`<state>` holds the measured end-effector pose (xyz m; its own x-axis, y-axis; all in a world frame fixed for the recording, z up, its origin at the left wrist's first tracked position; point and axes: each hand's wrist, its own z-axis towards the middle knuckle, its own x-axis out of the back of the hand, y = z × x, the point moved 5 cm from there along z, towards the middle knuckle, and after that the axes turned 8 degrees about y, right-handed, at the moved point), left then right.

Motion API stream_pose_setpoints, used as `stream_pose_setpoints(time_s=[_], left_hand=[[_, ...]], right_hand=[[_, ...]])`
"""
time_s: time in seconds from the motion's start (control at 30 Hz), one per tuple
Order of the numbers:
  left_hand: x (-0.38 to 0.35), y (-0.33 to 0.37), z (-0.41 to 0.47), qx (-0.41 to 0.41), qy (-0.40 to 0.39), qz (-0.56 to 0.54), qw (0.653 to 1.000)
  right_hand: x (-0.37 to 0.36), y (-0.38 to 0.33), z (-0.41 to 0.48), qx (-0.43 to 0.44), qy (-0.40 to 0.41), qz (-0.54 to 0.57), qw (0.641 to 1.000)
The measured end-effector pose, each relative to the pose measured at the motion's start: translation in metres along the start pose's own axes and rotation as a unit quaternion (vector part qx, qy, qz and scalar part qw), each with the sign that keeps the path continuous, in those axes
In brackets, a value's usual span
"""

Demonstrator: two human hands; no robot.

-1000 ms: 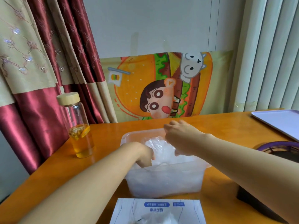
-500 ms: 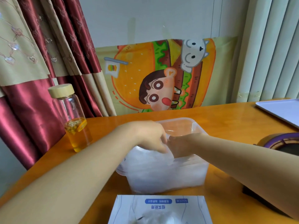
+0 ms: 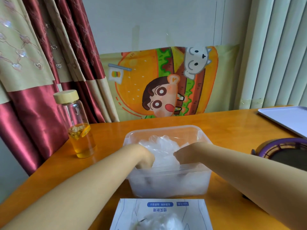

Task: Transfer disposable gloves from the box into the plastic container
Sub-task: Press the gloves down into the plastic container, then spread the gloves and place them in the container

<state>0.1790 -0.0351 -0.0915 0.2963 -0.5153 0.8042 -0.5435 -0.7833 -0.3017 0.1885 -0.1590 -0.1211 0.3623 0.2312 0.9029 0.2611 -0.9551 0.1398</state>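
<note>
Both hands, left hand [image 3: 144, 157] and right hand [image 3: 186, 154], are pressing into crumpled gloves [image 3: 162, 146] inside the plastic container [image 3: 167, 181]; their fingers are hidden, grip unclear. The box [image 3: 161, 213] is lying just before the container, long axis sideways.

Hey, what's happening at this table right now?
A person has both hands down in a clear plastic container on the orange table. The left hand and right hand are pressed into a pile of thin clear gloves. The glove box sits in front of it with more gloves showing.
</note>
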Motion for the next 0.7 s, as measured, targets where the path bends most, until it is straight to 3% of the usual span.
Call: stream_pose_setpoints(time_s=[0.13, 0.27, 0.37, 0.4, 0.47, 0.5, 0.57, 0.63, 0.7], left_hand=[[0.029, -0.016, -0.033, -0.038, 0.068, -0.123, 0.989], [0.032, -0.046, -0.072, -0.057, 0.161, -0.283, 0.944], [0.014, -0.059, -0.105, -0.066, 0.293, -0.41, 0.861], [0.006, -0.059, -0.115, -0.072, 0.329, -0.451, 0.826], [-0.016, -0.049, -0.131, -0.085, 0.347, -0.512, 0.781], [-0.03, -0.037, -0.136, -0.092, 0.328, -0.518, 0.784], [-0.053, -0.014, -0.135, -0.097, 0.275, -0.47, 0.833], [-0.074, 0.009, -0.128, -0.105, 0.242, -0.365, 0.893], [-0.089, 0.025, -0.121, -0.114, 0.238, -0.312, 0.913]], right_hand=[[0.025, 0.003, -0.024, 0.016, 0.116, 0.055, 0.992], [0.059, 0.001, -0.074, 0.053, 0.264, 0.114, 0.956], [0.072, -0.011, -0.116, 0.105, 0.416, 0.18, 0.885], [0.07, -0.018, -0.129, 0.122, 0.436, 0.198, 0.87], [0.055, -0.041, -0.146, 0.169, 0.392, 0.225, 0.876], [0.039, -0.055, -0.151, 0.188, 0.335, 0.222, 0.896], [0.01, -0.075, -0.15, 0.205, 0.253, 0.169, 0.93], [-0.009, -0.086, -0.146, 0.198, 0.256, 0.114, 0.939], [-0.013, -0.088, -0.145, 0.181, 0.301, 0.111, 0.93]])
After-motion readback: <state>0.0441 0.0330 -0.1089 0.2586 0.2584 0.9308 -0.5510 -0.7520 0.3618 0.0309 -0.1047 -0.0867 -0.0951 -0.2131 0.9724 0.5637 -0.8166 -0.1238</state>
